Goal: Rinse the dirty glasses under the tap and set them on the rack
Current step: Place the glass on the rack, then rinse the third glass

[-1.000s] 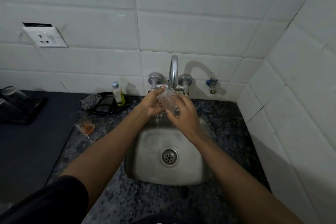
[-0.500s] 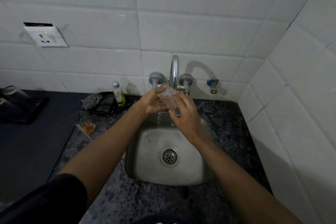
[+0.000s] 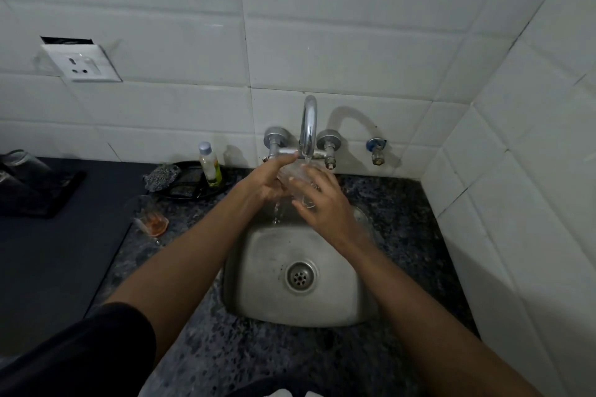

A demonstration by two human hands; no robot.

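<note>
One clear glass (image 3: 298, 179) under the tap (image 3: 308, 126), both hands' fingers (image 3: 317, 185) curled round it; one stained glass (image 3: 151, 217) at nine o'clock on the tabletop (image 3: 396, 203).

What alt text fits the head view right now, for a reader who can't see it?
Both hands, left hand and right hand, hold a clear glass under the running tap above a steel sink. Another glass with orange residue stands on the counter at left.
</note>
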